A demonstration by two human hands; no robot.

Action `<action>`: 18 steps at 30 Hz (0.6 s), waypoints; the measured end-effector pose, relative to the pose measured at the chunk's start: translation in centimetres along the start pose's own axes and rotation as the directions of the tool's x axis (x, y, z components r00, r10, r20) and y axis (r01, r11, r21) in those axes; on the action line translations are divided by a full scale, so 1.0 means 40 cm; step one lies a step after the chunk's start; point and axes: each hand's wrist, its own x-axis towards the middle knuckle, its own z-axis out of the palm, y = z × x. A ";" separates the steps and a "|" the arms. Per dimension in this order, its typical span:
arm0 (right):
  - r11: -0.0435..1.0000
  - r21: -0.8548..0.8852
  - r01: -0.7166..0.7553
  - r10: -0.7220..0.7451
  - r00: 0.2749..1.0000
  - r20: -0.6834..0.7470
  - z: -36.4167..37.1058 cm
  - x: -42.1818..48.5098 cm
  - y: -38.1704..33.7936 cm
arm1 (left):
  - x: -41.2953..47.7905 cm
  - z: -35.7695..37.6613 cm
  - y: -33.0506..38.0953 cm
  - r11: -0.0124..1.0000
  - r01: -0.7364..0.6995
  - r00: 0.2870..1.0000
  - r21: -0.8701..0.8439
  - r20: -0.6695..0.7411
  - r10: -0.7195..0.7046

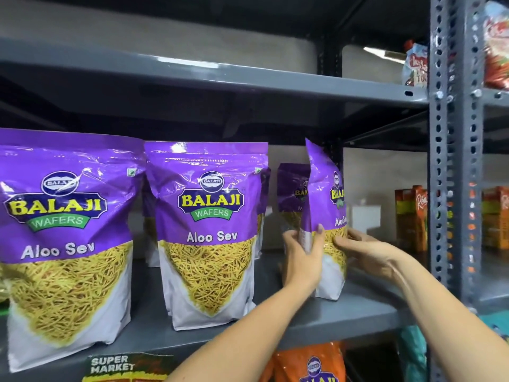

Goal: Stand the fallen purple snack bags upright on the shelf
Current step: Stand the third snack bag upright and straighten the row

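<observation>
Both your hands grip the purple bag [325,205] right of centre: left hand [301,260], right hand [366,252]. Square its base flat on the shelf [275,321], facing forward.

Your left hand [301,260] hides the turned purple bag's [326,194] lower edge; the frame's left edge crops the leftmost bag [63,244].

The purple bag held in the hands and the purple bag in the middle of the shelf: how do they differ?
The held bag is turned sideways, showing its edge; the middle bag faces front, its label fully readable. The left hand and right hand grip the held bag; the middle bag stands free. Both are upright purple Aloo Sev bags on the same shelf.
</observation>
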 end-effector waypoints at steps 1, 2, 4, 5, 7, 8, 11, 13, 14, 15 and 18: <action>1.000 0.001 0.006 -0.006 1.000 0.004 0.000 0.001 -0.002 | 0.007 -0.006 -0.006 1.000 -0.010 1.000 0.019 0.017 0.009; 1.000 0.008 0.010 -0.010 1.000 0.005 -0.003 0.001 -0.002 | 0.012 -0.011 -0.011 0.999 -0.015 0.999 0.030 0.051 0.013; 0.999 0.035 0.019 -0.019 1.000 -0.018 -0.003 0.000 -0.004 | 0.023 -0.022 -0.020 1.000 -0.019 0.997 -0.005 0.079 0.020; 0.999 0.040 0.028 -0.026 0.999 -0.047 -0.001 -0.004 -0.005 | 0.029 -0.023 -0.024 0.999 -0.021 0.997 -0.047 0.067 0.024; 0.998 0.032 0.054 -0.051 0.994 -0.100 0.006 -0.011 -0.002 | 0.036 -0.024 -0.026 0.989 -0.029 0.999 -0.147 0.030 0.034; 0.997 0.008 0.071 -0.069 0.989 -0.130 0.007 -0.013 0.003 | 0.034 -0.023 -0.026 0.981 -0.023 0.999 -0.193 0.017 0.027; 0.986 -0.109 0.129 -0.152 0.960 -0.233 0.009 -0.019 0.019 | 0.021 -0.014 -0.019 0.962 0.039 0.999 -0.271 -0.001 -0.040; 0.981 -0.124 0.152 -0.182 0.943 -0.279 0.016 -0.025 0.023 | 0.020 -0.011 -0.017 0.957 0.068 0.997 -0.281 -0.016 -0.075; 0.978 -0.133 0.160 -0.193 0.936 -0.294 0.019 -0.028 0.025 | 0.019 -0.009 -0.018 0.956 0.073 0.996 -0.283 -0.031 -0.085; 0.977 -0.132 0.168 -0.201 0.930 -0.306 0.022 -0.033 0.026 | 0.017 -0.006 -0.017 0.956 0.069 0.995 -0.287 -0.053 -0.088; 0.985 -0.031 0.173 -0.174 0.939 -0.296 0.010 -0.050 0.032 | 0.007 -0.003 -0.020 0.966 0.023 0.986 -0.259 -0.152 -0.064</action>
